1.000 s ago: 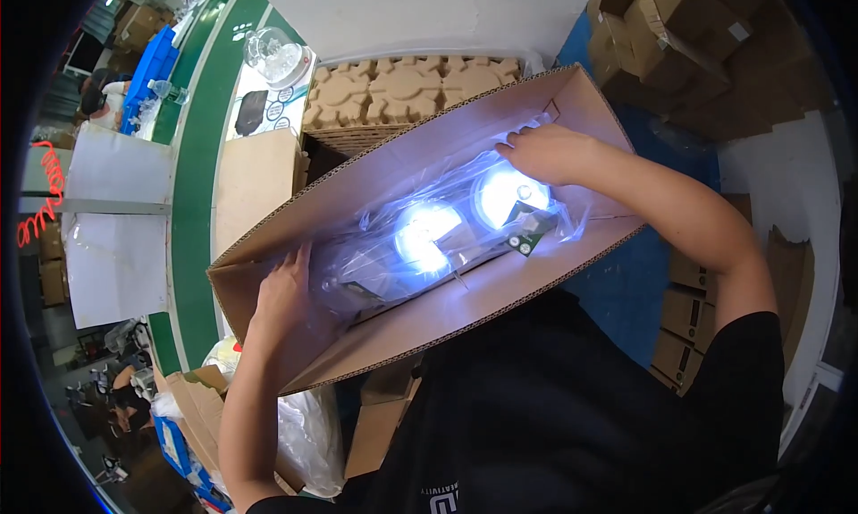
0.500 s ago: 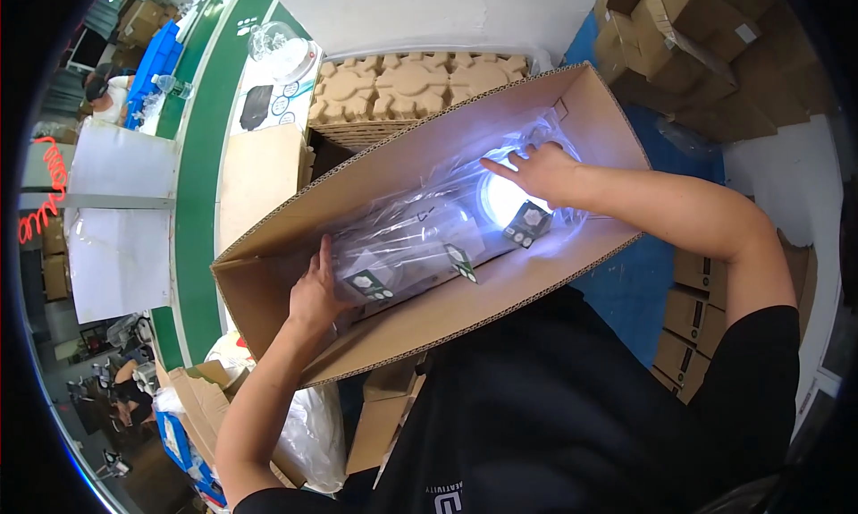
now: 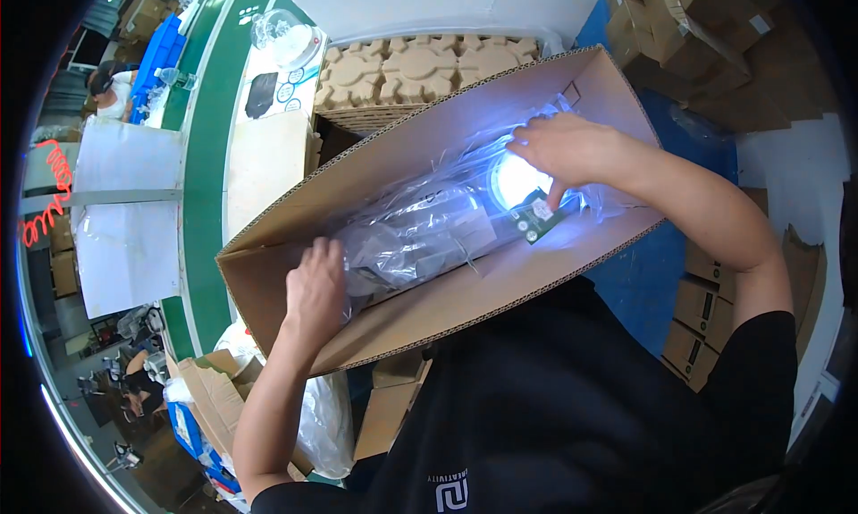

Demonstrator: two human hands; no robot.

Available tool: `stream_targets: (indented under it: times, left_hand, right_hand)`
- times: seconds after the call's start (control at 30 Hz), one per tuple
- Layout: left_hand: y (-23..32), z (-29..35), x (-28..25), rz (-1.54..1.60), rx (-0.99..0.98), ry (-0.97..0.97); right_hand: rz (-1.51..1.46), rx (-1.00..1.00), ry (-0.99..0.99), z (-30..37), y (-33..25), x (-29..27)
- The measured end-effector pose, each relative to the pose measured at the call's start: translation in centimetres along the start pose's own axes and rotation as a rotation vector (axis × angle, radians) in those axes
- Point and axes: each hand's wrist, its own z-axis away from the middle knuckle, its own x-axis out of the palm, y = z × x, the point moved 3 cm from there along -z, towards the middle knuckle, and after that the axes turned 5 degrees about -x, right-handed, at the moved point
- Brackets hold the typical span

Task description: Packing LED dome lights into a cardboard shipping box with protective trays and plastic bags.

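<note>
A long open cardboard box (image 3: 420,322) lies tilted before me. Inside it is a clear plastic bag (image 3: 411,228) around long, pale contents whose kind is hard to make out. Toward the right end, a round white light (image 3: 518,183) glows brightly through the film. A dark green and white card (image 3: 536,221) lies beside the light. My left hand (image 3: 317,286) is at the left end, fingers curled on the bag's film. My right hand (image 3: 567,147) reaches over the right end, fingers bent on the bag and thumb down against the card; its fingertips are partly lost in glare.
Molded brown pulp trays (image 3: 429,71) are stacked behind the box. A green-edged worktable (image 3: 201,165) runs along the left, with a clear dome (image 3: 286,40) on packaging at its far side. Cardboard cartons (image 3: 684,31) stand at the far right. A white plastic bag (image 3: 326,425) hangs below.
My left hand has curled its fingers onto the film. My right hand has shifted slightly right and up, its thumb now on the card. The bag is bunched and its left card is covered.
</note>
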Motion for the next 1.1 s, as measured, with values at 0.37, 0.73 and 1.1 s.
stream_targets:
  times: [0.37,0.73,1.1]
  left_hand:
    - [6.9,-1.5,-1.1,-0.052,0.464,0.022]
    - [4.7,1.3,1.0,0.409,0.432,-0.378]
    - [3.0,-2.7,-0.2,0.144,0.264,-0.134]
  right_hand:
    - [-0.041,-0.217,-0.104,-2.5,-2.8,0.9]
    - [0.011,0.034,-0.394,-1.4,-0.6,2.1]
    - [-0.074,-0.233,0.01,-3.8,-4.3,0.4]
